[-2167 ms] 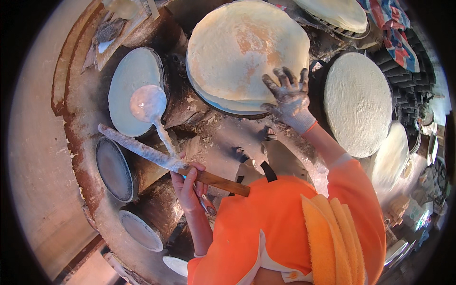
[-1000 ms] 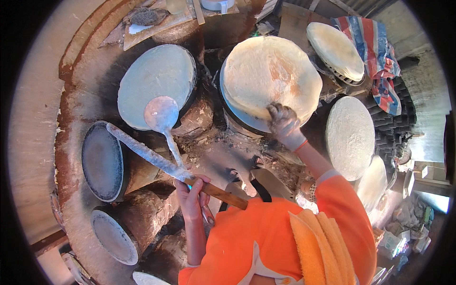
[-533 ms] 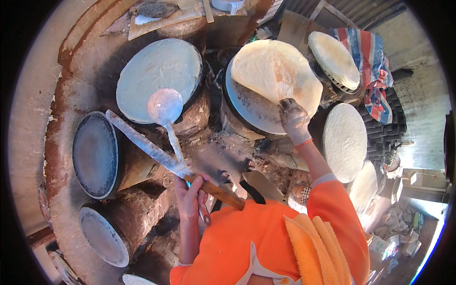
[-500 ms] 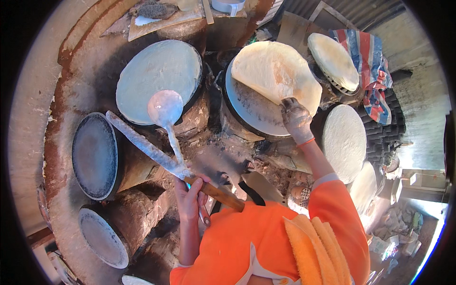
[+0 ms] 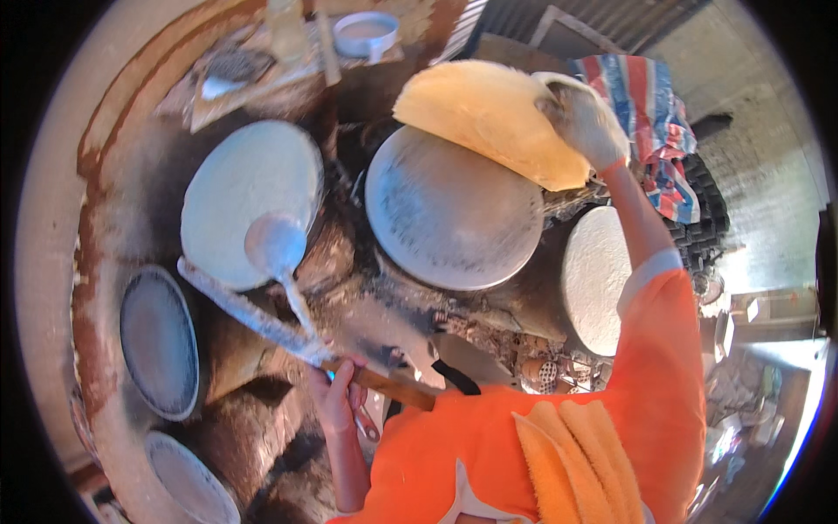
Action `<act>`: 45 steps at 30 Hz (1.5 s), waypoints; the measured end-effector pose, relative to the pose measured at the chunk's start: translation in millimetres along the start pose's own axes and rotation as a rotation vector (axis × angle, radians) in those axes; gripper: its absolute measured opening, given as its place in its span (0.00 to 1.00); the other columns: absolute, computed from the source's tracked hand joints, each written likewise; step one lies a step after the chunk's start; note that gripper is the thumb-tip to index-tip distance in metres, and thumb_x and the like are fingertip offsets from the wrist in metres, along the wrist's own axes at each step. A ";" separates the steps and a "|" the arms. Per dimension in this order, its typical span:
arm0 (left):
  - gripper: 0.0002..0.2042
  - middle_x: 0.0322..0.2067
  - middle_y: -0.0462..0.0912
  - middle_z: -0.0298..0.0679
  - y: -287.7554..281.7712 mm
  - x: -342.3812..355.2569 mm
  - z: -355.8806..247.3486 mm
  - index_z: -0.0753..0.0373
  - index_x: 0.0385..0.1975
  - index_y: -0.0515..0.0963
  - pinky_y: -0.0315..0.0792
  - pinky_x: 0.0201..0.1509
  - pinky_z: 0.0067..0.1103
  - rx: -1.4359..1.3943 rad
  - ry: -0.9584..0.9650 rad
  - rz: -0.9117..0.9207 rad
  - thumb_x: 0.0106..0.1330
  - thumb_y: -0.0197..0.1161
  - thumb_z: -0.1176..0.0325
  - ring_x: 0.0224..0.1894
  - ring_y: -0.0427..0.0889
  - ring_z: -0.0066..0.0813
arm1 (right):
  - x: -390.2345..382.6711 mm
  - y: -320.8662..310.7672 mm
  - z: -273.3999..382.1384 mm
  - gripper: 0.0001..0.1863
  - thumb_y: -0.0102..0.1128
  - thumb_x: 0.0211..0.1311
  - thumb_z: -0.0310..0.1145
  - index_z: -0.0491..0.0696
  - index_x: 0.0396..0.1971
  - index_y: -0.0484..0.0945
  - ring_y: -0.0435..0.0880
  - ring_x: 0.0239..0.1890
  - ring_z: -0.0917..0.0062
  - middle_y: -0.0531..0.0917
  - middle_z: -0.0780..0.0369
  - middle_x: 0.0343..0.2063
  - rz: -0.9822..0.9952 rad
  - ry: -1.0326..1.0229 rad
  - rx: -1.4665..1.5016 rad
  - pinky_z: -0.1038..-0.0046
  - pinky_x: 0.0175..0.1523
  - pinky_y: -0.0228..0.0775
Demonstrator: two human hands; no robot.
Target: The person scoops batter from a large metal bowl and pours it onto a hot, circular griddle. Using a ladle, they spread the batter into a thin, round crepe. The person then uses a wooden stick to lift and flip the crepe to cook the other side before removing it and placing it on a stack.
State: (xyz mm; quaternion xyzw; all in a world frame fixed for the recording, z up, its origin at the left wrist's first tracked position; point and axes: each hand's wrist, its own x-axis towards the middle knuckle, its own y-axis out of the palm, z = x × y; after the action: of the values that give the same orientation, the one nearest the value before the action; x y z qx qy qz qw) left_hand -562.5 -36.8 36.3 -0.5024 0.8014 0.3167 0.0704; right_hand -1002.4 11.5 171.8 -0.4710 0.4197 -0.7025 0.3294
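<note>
My left hand [image 5: 339, 395] is closed round two handles at once. One belongs to a batter-coated ladle [image 5: 274, 245], the other to a long flat spatula [image 5: 240, 301] with a wooden grip. My right hand [image 5: 589, 127], covered in something pale like a glove, pinches the right part of a large thin pancake [image 5: 478, 115]. The pancake hangs folded over, its browned side showing, beyond the far edge of a round griddle [image 5: 454, 214]. That griddle's top is bare with dark specks. The ladle bowl overlaps a second griddle covered by a pale batter sheet [image 5: 249, 188].
Two dark griddles [image 5: 160, 341] [image 5: 190, 476] stand at left on clay stoves. A pale round sheet [image 5: 601, 279] covers another griddle at right. Farther off are a white pan [image 5: 365, 35], a board [image 5: 253, 94] and a striped plastic sheet [image 5: 642, 105].
My right hand has lifted the pancake off the middle griddle and carried it up and to the right, baring the griddle. My left hand keeps its hold; the view has shifted.
</note>
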 end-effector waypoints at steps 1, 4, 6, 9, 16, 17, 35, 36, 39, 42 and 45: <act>0.22 0.27 0.77 0.42 7.6 2.3 0.2 0.60 0.54 0.56 0.53 0.09 0.11 0.024 0.005 -0.028 0.60 0.51 0.78 0.08 0.60 0.14 | 16.4 -4.7 -40.8 0.20 0.54 0.57 0.43 0.40 0.38 0.75 0.77 0.38 0.58 0.79 0.50 0.32 0.037 0.064 -0.221 0.68 0.43 0.68; 0.22 0.28 0.76 0.43 29.2 23.3 12.2 0.62 0.55 0.55 0.55 0.08 0.13 0.049 -0.005 0.046 0.60 0.51 0.76 0.07 0.59 0.14 | 42.5 -71.9 -127.2 0.20 0.55 0.57 0.43 0.39 0.38 0.75 0.80 0.35 0.70 0.81 0.55 0.31 -0.052 0.251 0.009 0.72 0.41 0.69; 0.23 0.28 0.76 0.43 41.3 31.1 13.9 0.63 0.55 0.55 0.55 0.08 0.13 0.083 0.011 0.032 0.60 0.51 0.76 0.06 0.59 0.15 | 49.9 -104.8 -186.8 0.20 0.57 0.55 0.41 0.39 0.39 0.75 0.79 0.33 0.77 0.81 0.58 0.31 -0.121 0.442 -0.053 0.74 0.38 0.70; 0.23 0.28 0.76 0.43 68.1 33.7 11.6 0.62 0.56 0.56 0.54 0.08 0.13 0.119 0.057 -0.065 0.60 0.50 0.77 0.06 0.58 0.15 | 28.2 -100.5 -301.0 0.19 0.58 0.54 0.39 0.39 0.40 0.76 0.78 0.32 0.79 0.81 0.61 0.33 -0.247 0.657 0.331 0.76 0.36 0.71; 0.17 0.24 0.74 0.40 98.4 57.4 25.5 0.64 0.48 0.62 0.53 0.09 0.12 0.258 0.082 -0.107 0.59 0.51 0.76 0.08 0.59 0.15 | -135.6 31.4 -428.9 0.15 0.56 0.56 0.34 0.41 0.41 0.74 0.78 0.35 0.75 0.78 0.62 0.37 -0.725 1.487 0.779 0.72 0.38 0.72; 0.11 0.21 0.72 0.36 97.7 62.9 28.1 0.65 0.42 0.66 0.53 0.11 0.11 0.339 0.057 -0.118 0.59 0.53 0.75 0.10 0.61 0.14 | -169.3 53.8 -443.9 0.14 0.55 0.56 0.35 0.42 0.39 0.75 0.78 0.35 0.73 0.79 0.61 0.36 -0.705 1.468 0.714 0.70 0.38 0.72; 0.26 0.25 0.76 0.45 125.8 59.5 -17.7 0.64 0.55 0.57 0.56 0.10 0.11 0.186 0.066 0.035 0.54 0.54 0.79 0.08 0.62 0.16 | -193.7 67.1 -429.0 0.33 0.37 0.59 0.60 0.42 0.30 0.78 0.79 0.30 0.63 0.79 0.52 0.23 0.100 1.236 0.139 0.63 0.35 0.69; 0.27 0.25 0.77 0.44 104.0 49.7 -26.7 0.64 0.56 0.56 0.56 0.09 0.11 0.103 0.180 0.099 0.55 0.54 0.77 0.07 0.61 0.16 | -173.9 60.9 -398.4 0.37 0.31 0.59 0.62 0.42 0.36 0.79 0.80 0.41 0.60 0.81 0.48 0.32 0.305 1.124 -0.222 0.61 0.44 0.69; 0.28 0.25 0.77 0.43 60.2 29.6 -43.9 0.64 0.58 0.54 0.55 0.05 0.13 -0.081 0.328 0.043 0.56 0.55 0.74 0.04 0.58 0.15 | -163.5 35.2 -325.5 0.39 0.27 0.60 0.64 0.44 0.37 0.79 0.77 0.43 0.57 0.78 0.45 0.35 0.318 1.151 -0.470 0.58 0.45 0.69; 0.25 0.28 0.76 0.43 47.4 14.8 -69.1 0.63 0.57 0.55 0.54 0.07 0.12 -0.026 0.277 -0.173 0.60 0.52 0.73 0.05 0.56 0.14 | -184.4 40.7 -269.7 0.25 0.40 0.62 0.52 0.44 0.40 0.75 0.78 0.28 0.53 0.78 0.47 0.29 0.110 0.703 -0.747 0.58 0.32 0.71; 0.19 0.30 0.76 0.44 -6.3 -7.1 -60.0 0.61 0.53 0.59 0.54 0.08 0.12 -0.126 0.246 -0.268 0.61 0.50 0.75 0.07 0.57 0.14 | -196.7 113.3 -173.8 0.22 0.43 0.63 0.46 0.41 0.38 0.75 0.78 0.30 0.69 0.79 0.54 0.34 0.033 0.634 0.001 0.69 0.34 0.71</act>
State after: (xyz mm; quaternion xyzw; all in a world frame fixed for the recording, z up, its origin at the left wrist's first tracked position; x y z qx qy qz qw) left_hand -541.4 -67.9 84.0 -0.6428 0.7087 0.2901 -0.0181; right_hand -1091.1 180.1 -41.4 -0.2216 0.5088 -0.8091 0.1935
